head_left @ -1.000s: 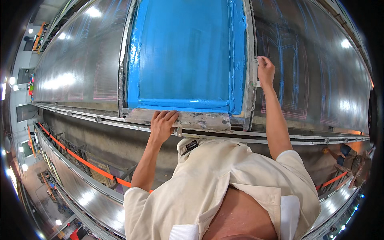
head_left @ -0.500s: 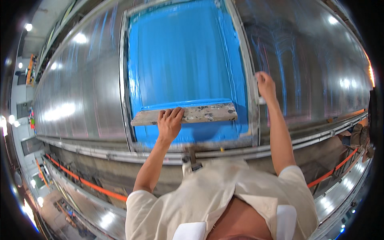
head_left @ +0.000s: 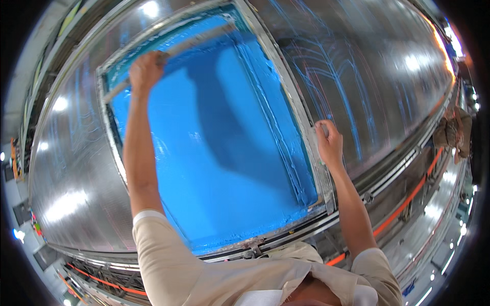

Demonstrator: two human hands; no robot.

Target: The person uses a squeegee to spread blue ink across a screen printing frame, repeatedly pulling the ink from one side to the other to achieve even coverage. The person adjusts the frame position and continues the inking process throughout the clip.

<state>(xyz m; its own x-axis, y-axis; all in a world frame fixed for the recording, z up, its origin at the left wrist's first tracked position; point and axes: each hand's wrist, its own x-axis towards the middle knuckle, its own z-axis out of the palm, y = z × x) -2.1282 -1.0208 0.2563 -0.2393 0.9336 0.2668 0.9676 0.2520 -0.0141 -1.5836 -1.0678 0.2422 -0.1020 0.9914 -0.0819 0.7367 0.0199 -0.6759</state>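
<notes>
A long squeegee (head_left: 201,38) lies slantwise across the far end of a screen printing frame (head_left: 281,81). My left hand (head_left: 147,71) is closed round the squeegee near its left part, the arm stretched far forward. Bright blue ink (head_left: 214,209) covers the mesh inside the frame, with thick ridges along the right side. Dark teal mesh shows past the squeegee at the far end. At the frame's right outer edge, my right hand (head_left: 329,144) is closed with curled fingers on a small grey part of the frame, mostly hidden by the hand.
The frame sits on a long, shiny dark table (head_left: 357,97) with blue and red line prints to the right. Metal rails (head_left: 393,178) run along its near edge, with an orange bar (head_left: 413,196) beyond. A brown bundle (head_left: 451,133) is at the far right.
My left hand has carried the squeegee from the frame's near end to its far end. My right hand stays by the frame's right edge. The view has turned and tilted.
</notes>
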